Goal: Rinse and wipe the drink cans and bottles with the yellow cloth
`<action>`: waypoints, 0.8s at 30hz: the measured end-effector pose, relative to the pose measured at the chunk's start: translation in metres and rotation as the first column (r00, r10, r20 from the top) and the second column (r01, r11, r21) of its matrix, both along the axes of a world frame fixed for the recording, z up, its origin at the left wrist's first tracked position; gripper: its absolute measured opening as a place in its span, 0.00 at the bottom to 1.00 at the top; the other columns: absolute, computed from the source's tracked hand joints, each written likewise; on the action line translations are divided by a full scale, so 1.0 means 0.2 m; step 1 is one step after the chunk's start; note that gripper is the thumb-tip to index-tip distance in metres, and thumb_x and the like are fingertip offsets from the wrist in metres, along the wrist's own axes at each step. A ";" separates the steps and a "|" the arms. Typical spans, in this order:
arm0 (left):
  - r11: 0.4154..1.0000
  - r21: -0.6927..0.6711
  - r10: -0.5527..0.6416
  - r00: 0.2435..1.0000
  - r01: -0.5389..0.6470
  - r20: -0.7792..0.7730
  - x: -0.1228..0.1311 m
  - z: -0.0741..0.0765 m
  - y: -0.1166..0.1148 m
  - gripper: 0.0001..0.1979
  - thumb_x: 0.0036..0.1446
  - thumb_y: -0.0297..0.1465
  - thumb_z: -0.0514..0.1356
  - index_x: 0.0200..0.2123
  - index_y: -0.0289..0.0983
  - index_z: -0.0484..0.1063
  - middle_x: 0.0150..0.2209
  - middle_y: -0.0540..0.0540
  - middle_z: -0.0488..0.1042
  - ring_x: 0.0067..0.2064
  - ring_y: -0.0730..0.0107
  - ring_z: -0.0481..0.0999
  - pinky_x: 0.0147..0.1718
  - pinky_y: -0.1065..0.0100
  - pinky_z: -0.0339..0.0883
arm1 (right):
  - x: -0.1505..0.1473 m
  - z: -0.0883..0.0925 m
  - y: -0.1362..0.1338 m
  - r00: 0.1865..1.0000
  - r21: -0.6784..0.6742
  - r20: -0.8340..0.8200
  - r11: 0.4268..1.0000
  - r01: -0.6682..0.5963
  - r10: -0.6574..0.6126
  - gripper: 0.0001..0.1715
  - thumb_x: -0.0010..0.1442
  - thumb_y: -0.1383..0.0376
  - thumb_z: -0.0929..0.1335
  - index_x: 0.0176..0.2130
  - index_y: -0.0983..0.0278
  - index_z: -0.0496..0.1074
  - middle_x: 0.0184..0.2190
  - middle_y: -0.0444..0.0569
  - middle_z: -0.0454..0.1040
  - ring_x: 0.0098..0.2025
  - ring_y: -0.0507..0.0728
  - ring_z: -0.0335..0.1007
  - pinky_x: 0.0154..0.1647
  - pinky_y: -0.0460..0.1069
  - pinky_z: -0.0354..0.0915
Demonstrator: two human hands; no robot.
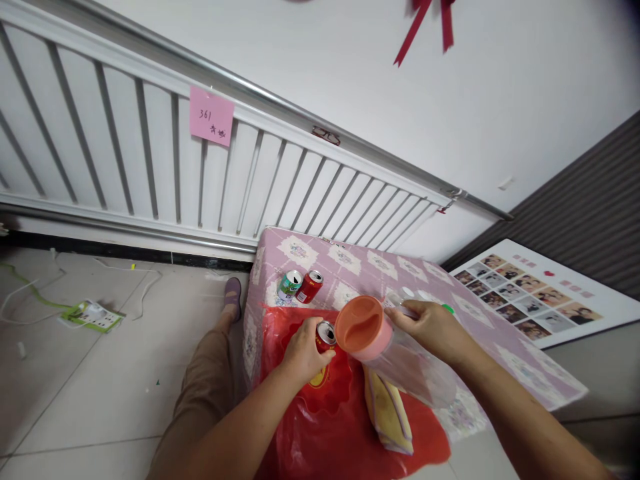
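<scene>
A red drink can (pixel 326 335) with its top opened is gripped by my left hand (pixel 306 353) over a red plastic sheet (pixel 320 440). My right hand (pixel 425 325) is closed round the handle of a clear plastic pitcher (pixel 415 370) with an orange-pink lid (pixel 361 327). The pitcher is tilted, its lid end beside the can's top; I cannot tell whether they touch or whether liquid flows. A folded yellow cloth (pixel 389 413) lies on the sheet below the pitcher. Behind my left hand stand a green can (pixel 289 285) and another red can (pixel 311 287), both opened.
A purple flowered cloth (pixel 345 257) covers the table. Clear containers, one with a green cap (pixel 448 309), stand behind my right hand. A white radiator (pixel 240 180) runs along the wall. A photo board (pixel 530 293) leans at right. A power strip (pixel 93 315) and cables lie on the floor.
</scene>
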State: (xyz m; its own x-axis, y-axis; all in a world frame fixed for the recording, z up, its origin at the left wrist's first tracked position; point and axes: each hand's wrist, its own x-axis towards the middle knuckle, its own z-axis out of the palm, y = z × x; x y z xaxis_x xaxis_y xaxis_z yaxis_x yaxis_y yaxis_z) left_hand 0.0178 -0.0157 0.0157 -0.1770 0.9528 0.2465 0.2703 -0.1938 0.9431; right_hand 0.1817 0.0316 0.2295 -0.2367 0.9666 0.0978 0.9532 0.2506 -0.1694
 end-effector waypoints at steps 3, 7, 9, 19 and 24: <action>1.000 0.004 0.005 1.000 -0.005 0.001 0.00 0.00 0.00 0.33 0.43 0.25 0.69 0.53 0.39 0.62 0.52 0.40 0.71 0.54 0.54 0.72 0.56 0.52 0.65 | 0.00 0.00 0.00 1.000 0.008 0.006 1.000 -0.015 0.015 0.28 0.51 0.44 0.64 0.17 0.60 0.53 0.15 0.39 0.51 0.20 0.50 0.49 0.21 0.47 0.48; 1.000 0.014 0.009 1.000 -0.009 0.005 0.00 -0.01 0.01 0.33 0.43 0.25 0.69 0.53 0.39 0.62 0.53 0.41 0.71 0.54 0.55 0.72 0.57 0.53 0.65 | -0.01 0.00 0.00 1.000 -0.007 0.003 1.000 -0.010 0.010 0.28 0.52 0.43 0.64 0.17 0.60 0.54 0.15 0.39 0.52 0.20 0.51 0.50 0.21 0.47 0.48; 1.000 0.015 0.008 1.000 -0.008 0.008 0.00 -0.01 0.01 0.33 0.43 0.25 0.69 0.53 0.40 0.62 0.52 0.41 0.71 0.54 0.55 0.72 0.56 0.53 0.65 | -0.01 0.00 0.00 1.000 -0.011 0.005 1.000 -0.002 0.002 0.28 0.52 0.44 0.64 0.17 0.60 0.54 0.15 0.39 0.52 0.20 0.51 0.50 0.21 0.47 0.48; 1.000 0.010 0.009 1.000 -0.009 0.019 0.00 -0.01 0.00 0.33 0.43 0.25 0.69 0.53 0.40 0.62 0.52 0.42 0.71 0.54 0.56 0.72 0.56 0.53 0.65 | 0.00 0.00 0.01 1.000 -0.001 0.024 1.000 -0.019 0.019 0.27 0.53 0.45 0.64 0.17 0.60 0.54 0.15 0.39 0.53 0.20 0.50 0.50 0.21 0.47 0.48; 1.000 0.012 0.008 1.000 -0.008 0.023 0.00 -0.01 0.00 0.33 0.43 0.25 0.69 0.53 0.41 0.62 0.52 0.42 0.72 0.54 0.56 0.73 0.56 0.53 0.66 | -0.01 -0.01 0.00 1.000 0.014 0.019 1.000 -0.025 0.025 0.27 0.53 0.46 0.64 0.17 0.60 0.54 0.14 0.39 0.52 0.20 0.50 0.50 0.20 0.47 0.48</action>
State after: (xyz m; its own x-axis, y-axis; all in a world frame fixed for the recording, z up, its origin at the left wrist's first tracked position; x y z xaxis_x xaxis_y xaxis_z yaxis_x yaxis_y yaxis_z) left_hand 0.0185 -0.0154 0.0137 -0.1902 0.9484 0.2536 0.2506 -0.2029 0.9466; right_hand 0.1804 0.0317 0.2284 -0.2628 0.9589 0.1071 0.9495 0.2767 -0.1478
